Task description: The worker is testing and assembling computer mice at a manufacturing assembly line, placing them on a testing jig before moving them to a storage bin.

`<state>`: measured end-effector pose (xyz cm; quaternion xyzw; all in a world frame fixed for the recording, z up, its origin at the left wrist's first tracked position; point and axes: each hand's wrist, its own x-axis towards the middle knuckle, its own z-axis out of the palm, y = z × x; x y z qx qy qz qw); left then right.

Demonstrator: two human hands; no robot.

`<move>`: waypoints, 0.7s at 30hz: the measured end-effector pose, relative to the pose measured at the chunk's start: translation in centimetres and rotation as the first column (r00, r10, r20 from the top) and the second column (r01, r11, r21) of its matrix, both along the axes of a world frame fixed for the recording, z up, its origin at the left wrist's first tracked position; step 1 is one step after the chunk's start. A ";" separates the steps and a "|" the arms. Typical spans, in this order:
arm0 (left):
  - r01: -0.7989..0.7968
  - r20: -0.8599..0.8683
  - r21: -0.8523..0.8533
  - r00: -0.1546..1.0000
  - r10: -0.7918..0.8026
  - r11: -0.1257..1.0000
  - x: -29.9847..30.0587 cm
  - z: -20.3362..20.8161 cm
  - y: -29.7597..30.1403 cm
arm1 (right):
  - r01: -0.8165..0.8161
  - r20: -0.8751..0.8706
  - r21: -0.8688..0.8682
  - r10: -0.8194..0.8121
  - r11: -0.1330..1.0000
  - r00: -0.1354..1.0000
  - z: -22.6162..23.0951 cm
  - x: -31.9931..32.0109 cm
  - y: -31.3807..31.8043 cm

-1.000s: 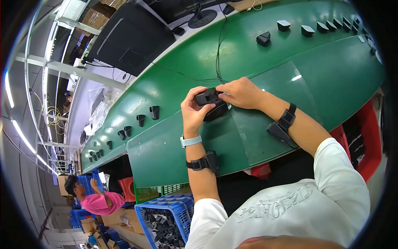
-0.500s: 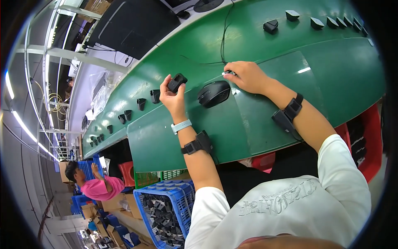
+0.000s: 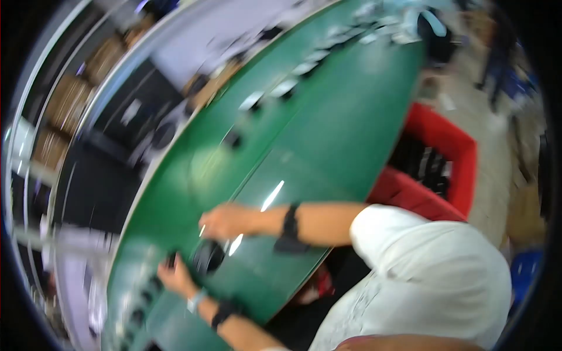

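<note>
Between left fingers: dark block, clamped | right fingers: blurred, cannot tell

A long green worktable, a seam running its length, bears blurred goods from end to end: a row of dark pieces with pale tops lines the far edge toward the right end, where pale items, too smeared to identify, cluster. A lone dark piece lies nearer the far edge than the near one, a rounded black object about midway between them, and more small dark pieces toward the left end
</note>
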<state>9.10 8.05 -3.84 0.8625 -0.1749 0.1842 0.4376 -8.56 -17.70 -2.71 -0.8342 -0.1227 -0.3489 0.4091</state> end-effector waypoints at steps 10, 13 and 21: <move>-0.207 0.132 0.076 0.972 0.196 0.975 1.7 -1.4 0.3 | 0.729 -0.070 0.126 -0.727 0.673 0.683 1.6 0.8 -7.1; -0.132 0.199 0.055 0.973 0.119 0.990 0.5 0.2 -1.1 | 0.888 -0.160 -0.197 -0.907 0.416 0.389 1.0 3.2 -11.3; 0.392 0.032 -0.421 0.908 -0.418 0.818 -2.8 2.1 -3.0 | 0.677 -0.137 -0.110 -0.686 0.728 0.715 0.0 4.8 -12.8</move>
